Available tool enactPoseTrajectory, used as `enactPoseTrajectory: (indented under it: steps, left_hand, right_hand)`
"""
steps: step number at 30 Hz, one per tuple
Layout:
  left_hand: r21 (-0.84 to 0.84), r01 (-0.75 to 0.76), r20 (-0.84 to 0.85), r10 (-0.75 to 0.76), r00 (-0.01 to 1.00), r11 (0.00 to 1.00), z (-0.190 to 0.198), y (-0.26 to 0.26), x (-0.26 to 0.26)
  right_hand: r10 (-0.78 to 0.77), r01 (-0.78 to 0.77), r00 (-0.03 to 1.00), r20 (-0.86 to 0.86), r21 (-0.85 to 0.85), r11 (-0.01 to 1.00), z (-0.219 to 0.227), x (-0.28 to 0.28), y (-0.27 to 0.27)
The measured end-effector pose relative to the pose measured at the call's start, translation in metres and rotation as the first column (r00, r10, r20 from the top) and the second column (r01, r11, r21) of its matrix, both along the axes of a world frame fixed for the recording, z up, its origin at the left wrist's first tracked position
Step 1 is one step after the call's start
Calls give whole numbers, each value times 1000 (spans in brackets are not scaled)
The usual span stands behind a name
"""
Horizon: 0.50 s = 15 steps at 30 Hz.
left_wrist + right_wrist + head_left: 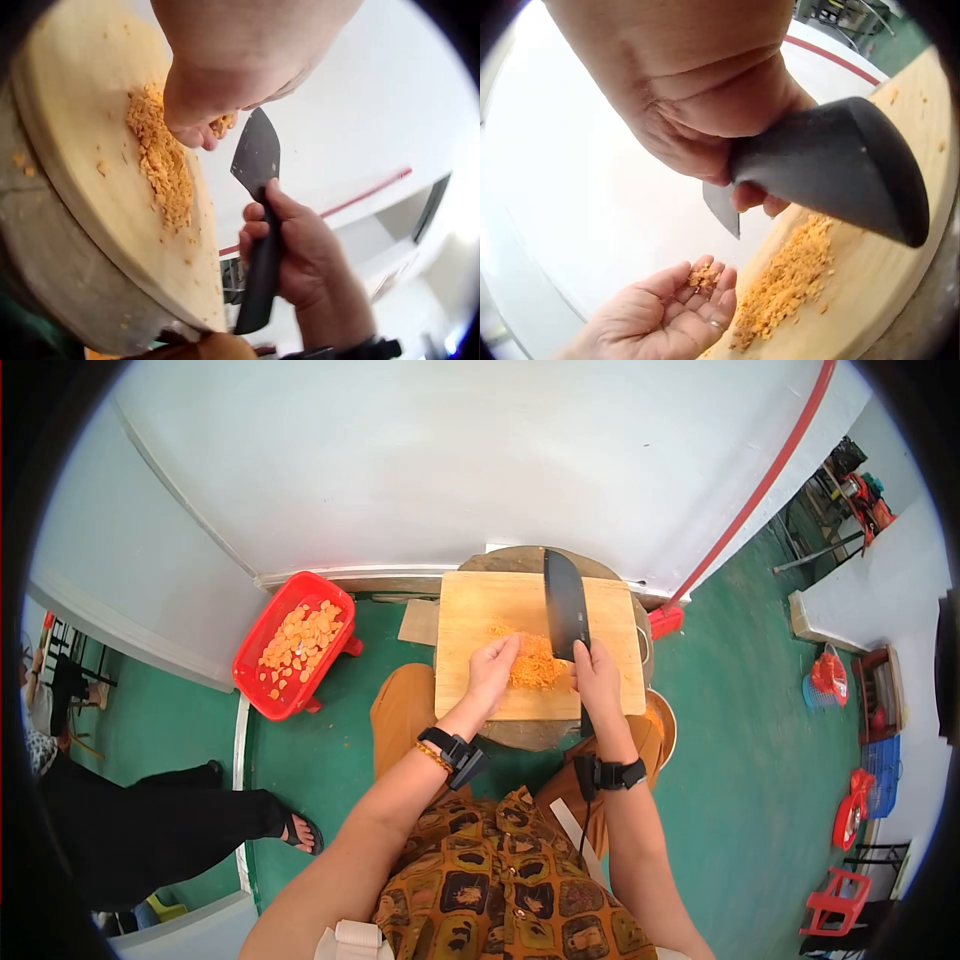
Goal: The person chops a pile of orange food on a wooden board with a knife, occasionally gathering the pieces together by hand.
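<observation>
A pile of finely chopped carrot (536, 666) lies on the wooden cutting board (490, 596). My left hand (490, 672) is beside the pile, palm turned up; in the right wrist view a small clump of carrot bits (703, 277) sits on its loosely bent fingers. My right hand (598, 680) grips the black handle (260, 281) of a kitchen knife. The knife's dark broad blade (566, 598) points away from me, raised over the right side of the board. Crumbs of carrot are scattered around the pile.
The board rests on a round wooden block (520, 734) between my knees. At left stands a red plastic basket (243, 657) with orange slices. A white wall (400, 470) rises just behind. A metal bowl (668, 735) is by my right knee, and another person's foot (301, 834) is at left.
</observation>
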<state>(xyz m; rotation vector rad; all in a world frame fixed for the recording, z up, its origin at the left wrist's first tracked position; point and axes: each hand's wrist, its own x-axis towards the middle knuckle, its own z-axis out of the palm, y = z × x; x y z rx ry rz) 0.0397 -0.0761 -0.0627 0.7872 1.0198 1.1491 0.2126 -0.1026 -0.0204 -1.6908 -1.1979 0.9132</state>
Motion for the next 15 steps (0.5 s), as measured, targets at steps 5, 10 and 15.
enactPoseTrajectory:
  steps: [5, 10, 15]
  left_hand:
    - [487, 143, -612, 220, 760, 862, -25, 8, -12]
    - [638, 233, -702, 430, 568, 734, -13, -5, -21]
    - [399, 386, -899, 273, 343, 832, 14, -38, -33]
  right_hand:
    - [-257, 218, 852, 456, 137, 966, 5, 33, -42]
    - [-289, 311, 729, 621, 76, 947, 15, 53, -68]
    - [-253, 326, 641, 725, 40, 944, -3, 58, -77]
